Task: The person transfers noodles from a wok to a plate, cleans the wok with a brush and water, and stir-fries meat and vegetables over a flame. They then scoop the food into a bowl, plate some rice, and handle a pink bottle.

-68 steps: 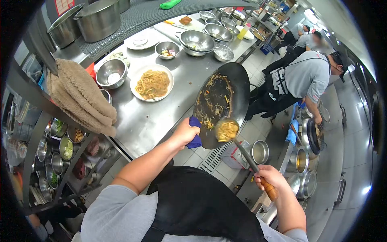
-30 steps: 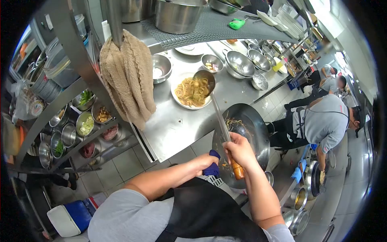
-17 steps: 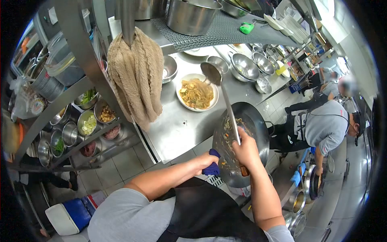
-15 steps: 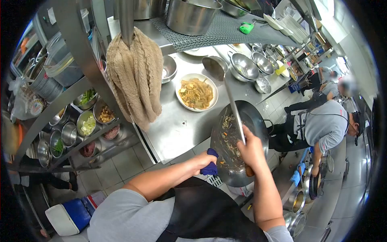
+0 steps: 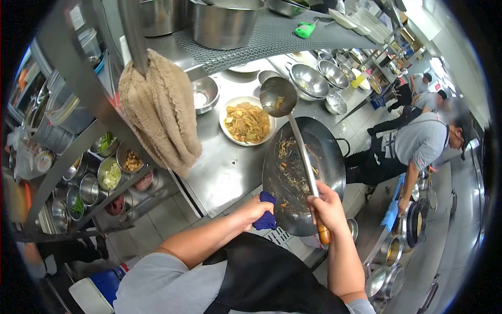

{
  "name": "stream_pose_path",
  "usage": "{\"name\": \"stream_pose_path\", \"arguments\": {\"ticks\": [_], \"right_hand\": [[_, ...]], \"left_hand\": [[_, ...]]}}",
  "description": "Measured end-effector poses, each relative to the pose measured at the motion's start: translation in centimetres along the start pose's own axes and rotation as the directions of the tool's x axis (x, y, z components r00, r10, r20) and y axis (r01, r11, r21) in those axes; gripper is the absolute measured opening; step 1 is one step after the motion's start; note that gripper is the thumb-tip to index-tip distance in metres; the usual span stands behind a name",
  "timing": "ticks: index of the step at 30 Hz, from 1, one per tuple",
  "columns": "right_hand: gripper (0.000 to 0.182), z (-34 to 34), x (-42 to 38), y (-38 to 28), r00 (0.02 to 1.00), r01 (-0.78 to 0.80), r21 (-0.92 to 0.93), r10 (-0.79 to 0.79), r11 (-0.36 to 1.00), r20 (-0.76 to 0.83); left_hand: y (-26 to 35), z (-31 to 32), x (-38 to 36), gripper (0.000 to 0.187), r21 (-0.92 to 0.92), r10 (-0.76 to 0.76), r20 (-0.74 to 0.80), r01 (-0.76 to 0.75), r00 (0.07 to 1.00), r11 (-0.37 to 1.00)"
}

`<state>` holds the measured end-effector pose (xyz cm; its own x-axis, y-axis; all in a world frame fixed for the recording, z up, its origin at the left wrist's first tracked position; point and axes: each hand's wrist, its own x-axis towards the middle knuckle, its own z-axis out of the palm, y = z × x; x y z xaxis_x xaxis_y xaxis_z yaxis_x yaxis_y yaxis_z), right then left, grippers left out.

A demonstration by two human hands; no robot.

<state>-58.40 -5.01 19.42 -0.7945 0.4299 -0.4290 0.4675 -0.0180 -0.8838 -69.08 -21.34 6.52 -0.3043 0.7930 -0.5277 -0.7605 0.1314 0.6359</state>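
Note:
My left hand point(image 5: 255, 210) is closed round a dark blue cloth point(image 5: 265, 211) at the near left rim of a black wok point(image 5: 327, 152). Bits of noodle and carrot cling to the wok's inside. In my right hand point(image 5: 327, 205) is the long handle of a metal ladle point(image 5: 278, 97), its wooden end showing below the hand. The ladle's bowl holds a little food, over the counter beside a white plate point(image 5: 223, 125). Noodles with pale pieces point(image 5: 247, 123) fill that plate.
A brown towel point(image 5: 162, 115) hangs from a post at the left. Metal bowls point(image 5: 309, 80) stand on the steel counter point(image 5: 209, 178). Pots point(image 5: 225, 26) sit on the shelf above. Bowls of ingredients point(image 5: 111, 174) are at lower left. A co-worker point(image 5: 418, 136) stands at the right.
The ladle has risen and turned, its bowl now facing up with food in it. My right hand has shifted down slightly. The whole view has moved a little.

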Motion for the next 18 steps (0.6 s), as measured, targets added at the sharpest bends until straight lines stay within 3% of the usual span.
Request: {"name": "stream_pose_path", "arguments": {"ticks": [1, 4, 7, 10, 13, 15, 16, 17, 18], "right_hand": [[0.048, -0.7, -0.4, 0.6, 0.998, 0.009, 0.224, -0.023, 0.975, 0.062], [0.046, -3.6, -4.2, 2.5, 0.991, -0.075, 0.532, 0.005, 0.843, 0.133], [0.047, -5.7, -10.1, 5.9, 0.989, -0.013, 0.732, -0.099, 0.682, 0.109], [0.047, -7.0, -17.7, 10.5, 0.992, 0.106, 0.766, -0.119, 0.633, -0.039], [0.035, -7.2, -25.9, 17.6, 0.964, 0.245, 0.676, -0.103, 0.694, -0.245], [0.028, -7.3, -31.3, 22.3, 0.937, 0.131, 0.541, 0.075, 0.831, -0.342], [0.028, -7.0, -33.2, 24.4, 0.933, 0.142, 0.552, 0.075, 0.821, -0.351], [0.028, -6.7, -34.8, 26.4, 0.763, -0.114, 0.197, 0.213, 0.974, -0.610], [0.028, -6.1, -36.4, 29.0, 0.512, -0.465, -0.090, 0.185, 0.881, -0.839]], "left_hand": [[0.1, 0.3, 0.0, 0.016, 0.018, -0.020, -0.005, 0.020, 1.000, 1.000], [-0.2, 1.6, 0.1, 0.008, 0.052, -0.062, 0.005, 0.061, 0.998, 0.997], [-1.4, 3.3, 0.7, 0.005, 0.105, -0.076, 0.058, 0.070, 0.995, 0.992], [-3.8, 5.4, 1.8, 0.011, 0.152, -0.126, 0.142, 0.105, 0.982, 0.983], [-6.4, 9.3, 2.3, 0.010, 0.209, -0.164, 0.211, 0.119, 0.964, 0.971], [-7.7, 13.1, 1.4, 0.010, 0.247, -0.237, 0.247, 0.175, 0.940, 0.953], [-8.9, 15.1, 1.2, 0.010, 0.275, -0.302, 0.278, 0.225, 0.912, 0.935], [-10.8, 16.9, 1.5, 0.008, 0.293, -0.338, 0.282, 0.254, 0.898, 0.922], [-11.8, 19.3, 0.6, 0.008, 0.263, -0.377, 0.316, 0.302, 0.870, 0.916]]}}
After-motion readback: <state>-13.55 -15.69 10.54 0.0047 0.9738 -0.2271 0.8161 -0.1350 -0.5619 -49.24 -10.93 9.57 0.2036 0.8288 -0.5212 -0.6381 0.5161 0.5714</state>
